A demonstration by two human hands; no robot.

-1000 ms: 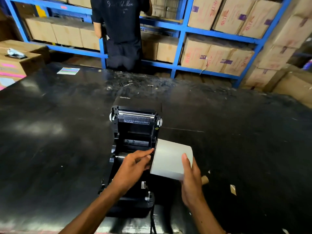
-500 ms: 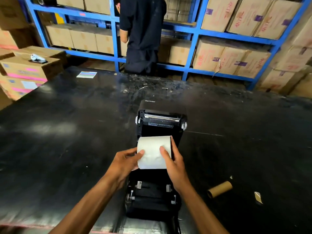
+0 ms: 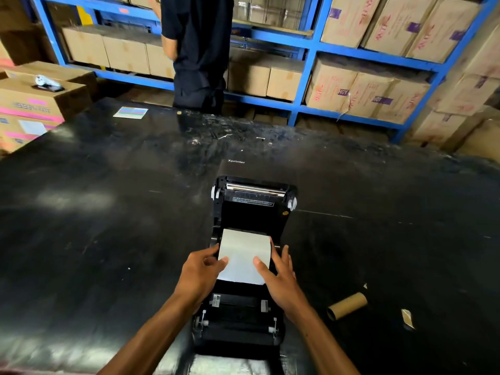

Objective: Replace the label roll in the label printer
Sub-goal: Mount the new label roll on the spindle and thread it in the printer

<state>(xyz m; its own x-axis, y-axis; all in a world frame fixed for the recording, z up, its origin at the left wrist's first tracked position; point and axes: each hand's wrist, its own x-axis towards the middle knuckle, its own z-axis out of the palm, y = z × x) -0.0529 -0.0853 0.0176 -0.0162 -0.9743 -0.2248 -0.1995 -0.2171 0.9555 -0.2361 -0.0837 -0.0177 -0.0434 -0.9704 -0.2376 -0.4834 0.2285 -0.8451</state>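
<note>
A black label printer (image 3: 251, 209) stands on the black table with its lid swung open away from me. A white label roll (image 3: 244, 253) sits in the printer's open bay. My left hand (image 3: 201, 272) grips the roll's left end, thumb on top. On the roll's right end rests my right hand (image 3: 280, 277), thumb on the paper and fingers spread along the side. The printer's feed rollers and guides (image 3: 239, 307) lie bare below the roll.
An empty brown cardboard core (image 3: 347, 309) lies on the table (image 3: 108, 226) right of the printer, with a paper scrap (image 3: 408, 318) beside it. A person in dark clothes (image 3: 198, 50) stands at blue shelves (image 3: 305, 47) of cartons. Stacked boxes (image 3: 32, 104) sit far left.
The roll went from beside the printer's right side, in my right hand, to over the bay between both hands, and now sits lower in the bay.
</note>
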